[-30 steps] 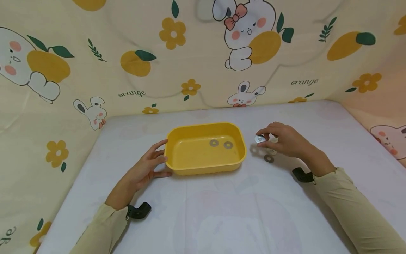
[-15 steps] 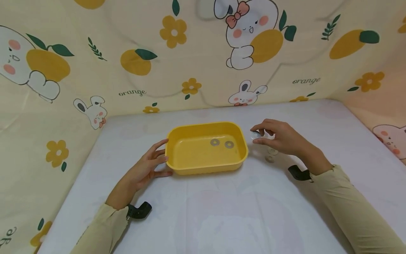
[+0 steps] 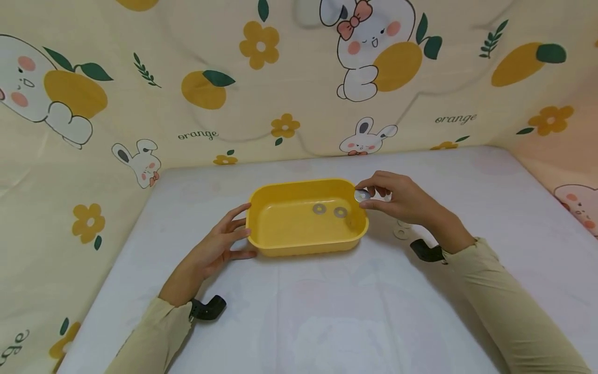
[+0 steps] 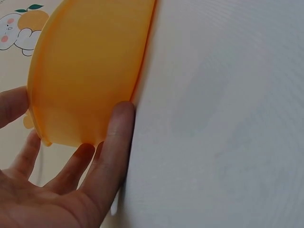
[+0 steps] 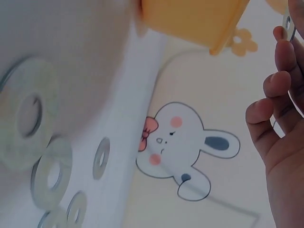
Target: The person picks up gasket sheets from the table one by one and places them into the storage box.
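Note:
A yellow plastic bin (image 3: pixel 306 248) stands on the white-covered table, with two flat metal washers (image 3: pixel 319 209) on its floor. Spread fingers of my left hand (image 3: pixel 212 254) rest against the bin's left end; the left wrist view shows the thumb low along that wall. Between thumb and index finger, my right hand (image 3: pixel 397 200) pinches another washer (image 3: pixel 362 196), which overlaps the bin's right rim in the head view. In the right wrist view only the edge of this washer (image 5: pixel 288 26) shows at the fingertips.
Several loose washers (image 5: pixel 52 176) lie on the table (image 3: pixel 317 311) right of the bin, partly hidden under the right hand in the head view. A printed cloth (image 3: pixel 299 88) with rabbits and oranges rises behind. A black wrist device (image 3: pixel 427 251) sits below each hand.
My right hand has carried the pinched washer leftward and slightly up, from beside the bin to its right rim. The left hand stays against the bin.

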Demonstrator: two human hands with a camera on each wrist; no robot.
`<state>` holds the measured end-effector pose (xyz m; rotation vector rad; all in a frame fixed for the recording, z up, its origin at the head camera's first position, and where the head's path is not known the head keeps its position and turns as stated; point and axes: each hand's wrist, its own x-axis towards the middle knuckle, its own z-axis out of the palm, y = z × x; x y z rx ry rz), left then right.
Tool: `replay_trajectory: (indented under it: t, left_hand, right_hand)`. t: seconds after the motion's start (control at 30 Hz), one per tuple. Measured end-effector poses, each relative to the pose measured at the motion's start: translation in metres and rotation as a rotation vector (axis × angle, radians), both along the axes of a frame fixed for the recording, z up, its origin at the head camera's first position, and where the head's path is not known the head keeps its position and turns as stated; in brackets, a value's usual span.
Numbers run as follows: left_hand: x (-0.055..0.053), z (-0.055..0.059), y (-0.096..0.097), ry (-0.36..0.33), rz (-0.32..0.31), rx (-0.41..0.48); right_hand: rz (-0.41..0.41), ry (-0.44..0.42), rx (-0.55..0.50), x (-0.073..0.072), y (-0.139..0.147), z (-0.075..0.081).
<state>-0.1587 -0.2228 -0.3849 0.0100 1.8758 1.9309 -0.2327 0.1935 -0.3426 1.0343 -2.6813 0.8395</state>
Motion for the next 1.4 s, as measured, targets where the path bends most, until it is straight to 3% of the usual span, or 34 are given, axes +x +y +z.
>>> replay_trajectory:
  t: [0.53, 0.8, 1.07, 1.4]
  left_hand:
    - [-0.001, 0.0, 0.001, 0.004, -0.003, -0.002]
    - [-0.001, 0.0, 0.001, -0.004, 0.0, 0.008]
    - [0.0, 0.001, 0.0, 0.004, -0.006, 0.001]
    - [0.0, -0.001, 0.0, 0.015, -0.013, 0.013]
  right_hand:
    - [0.082, -0.017, -0.055, -0.004, -0.025, 0.005]
    - [0.149, -0.045, -0.122, -0.004, -0.036, -0.003]
    - [0.142, -0.07, -0.106, -0.006, -0.042, -0.013]
    - [0.079, -0.093, -0.003, -0.006, -0.053, -0.014]
